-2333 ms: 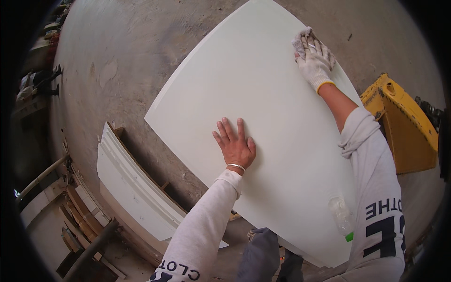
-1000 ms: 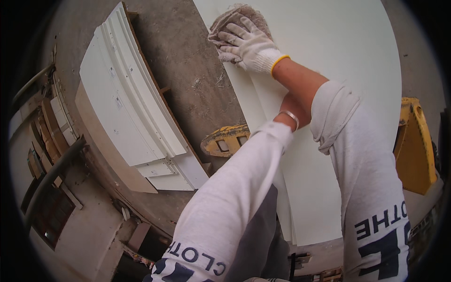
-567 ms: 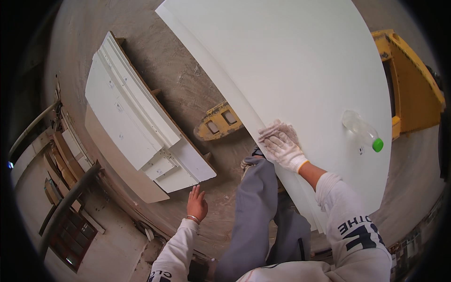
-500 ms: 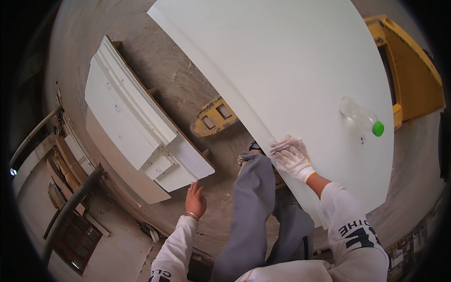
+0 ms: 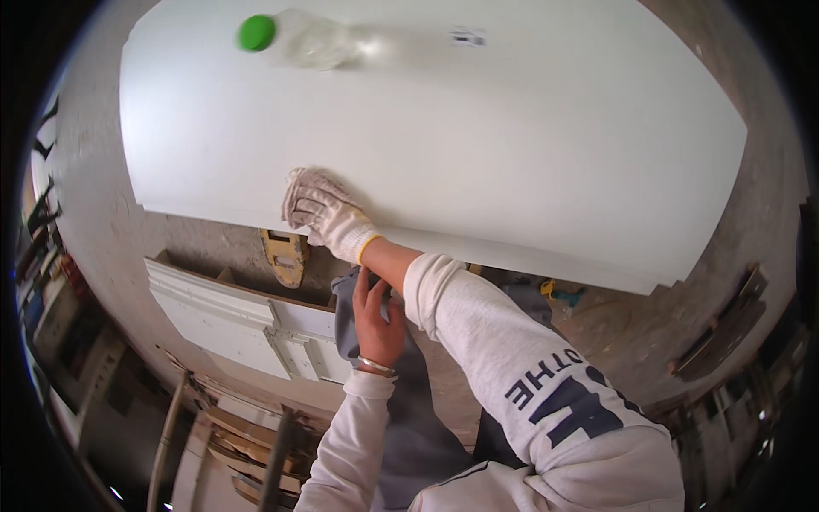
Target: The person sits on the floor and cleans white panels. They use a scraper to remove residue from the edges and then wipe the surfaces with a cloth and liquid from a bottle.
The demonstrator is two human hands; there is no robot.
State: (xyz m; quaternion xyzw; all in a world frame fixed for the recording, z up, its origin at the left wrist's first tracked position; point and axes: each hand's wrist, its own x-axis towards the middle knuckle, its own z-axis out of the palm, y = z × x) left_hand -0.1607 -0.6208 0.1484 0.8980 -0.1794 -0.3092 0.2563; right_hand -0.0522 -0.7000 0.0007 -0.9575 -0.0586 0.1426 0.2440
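My right hand (image 5: 328, 215), in a white knitted glove, presses a crumpled pale pinkish rag (image 5: 300, 189) onto the near edge of a large white panel (image 5: 512, 154). Its fingers lie over the cloth, partly hiding it. My bare left hand (image 5: 378, 324) is below, close to the right wrist, with fingers stretched out and nothing held; a bracelet circles its wrist. On the panel's far left part lies a clear plastic bottle (image 5: 320, 41) with a green cap (image 5: 257, 32), blurred.
A small printed label (image 5: 467, 36) is on the panel. Below its left edge are a yellow metal fork end (image 5: 286, 256) and a lower stack of white panels (image 5: 213, 311). A yellow and teal tool (image 5: 563, 293) lies beyond the near edge. Wooden boards (image 5: 247, 448) stand lower left.
The view has turned, so the panel now runs across the top and the bottle appears upper left. My left hand has come close to my right wrist. The right still presses the rag.
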